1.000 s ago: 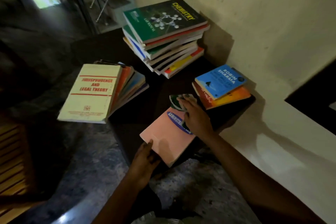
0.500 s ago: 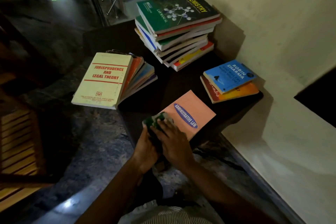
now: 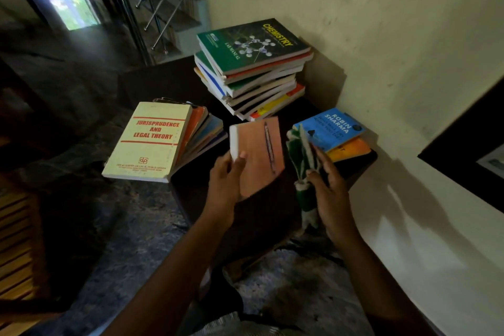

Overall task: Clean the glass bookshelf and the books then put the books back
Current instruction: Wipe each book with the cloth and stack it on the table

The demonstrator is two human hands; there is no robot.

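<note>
My left hand (image 3: 226,180) grips the pink book (image 3: 260,153) by its lower left corner and holds it tilted up above the dark table (image 3: 163,84). Just right of the book, my right hand (image 3: 328,194) holds a green and white cloth (image 3: 301,155), which hangs down apart from the cover. A tall stack topped by the green Chemistry book (image 3: 253,45) stands at the back by the wall. A slanting pile with the cream Jurisprudence book (image 3: 148,142) on top lies at the left. The blue Robin Sharma book (image 3: 331,128) rests on an orange book (image 3: 351,148) at the right.
A cream wall (image 3: 368,22) borders the table on the right, with a white ledge (image 3: 436,226) below it. A metal stair railing (image 3: 152,3) stands behind the table. Dark stone floor (image 3: 90,226) spreads to the left, with wooden slats (image 3: 16,240) at the far left.
The pink book lay flat on the table while my right hand wiped its cover with the cloth. Now my left hand has lifted and tilted it, and the cloth has come off to the right.
</note>
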